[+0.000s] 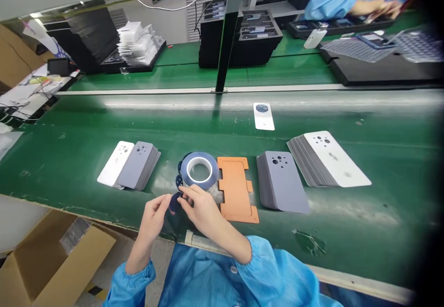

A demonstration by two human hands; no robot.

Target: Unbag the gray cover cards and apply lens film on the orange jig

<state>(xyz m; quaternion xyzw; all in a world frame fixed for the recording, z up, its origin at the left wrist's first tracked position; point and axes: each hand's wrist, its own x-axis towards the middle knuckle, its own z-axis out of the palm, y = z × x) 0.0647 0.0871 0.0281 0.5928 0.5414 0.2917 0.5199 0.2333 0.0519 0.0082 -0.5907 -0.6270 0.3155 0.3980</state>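
Observation:
A roll of blue film (185, 172) with a white core lies flat on the green bench, and round dark stickers with holes (179, 181) run along its left side. In front of the roll, my left hand (154, 214) pinches the edge of a dark blue round sticker (175, 202) between thumb and forefinger. My right hand (201, 207) closes on the same sticker from the right, its fingertips partly covering it. Beside the roll lies an orange jig plate (236, 189) with notched edges. Whether the sticker is still joined to the strip cannot be made out.
Stacks of grey phone back sheets (138, 163) and [white-topped sheets] stand left and right, including a grey stack (286, 184) and a white-topped stack (335, 161). A white sheet bearing a dark sticker (264, 118) lies farther back. An open carton (65, 260) stands at lower left. Across the divider, a co-worker's hands (376, 9) handle something.

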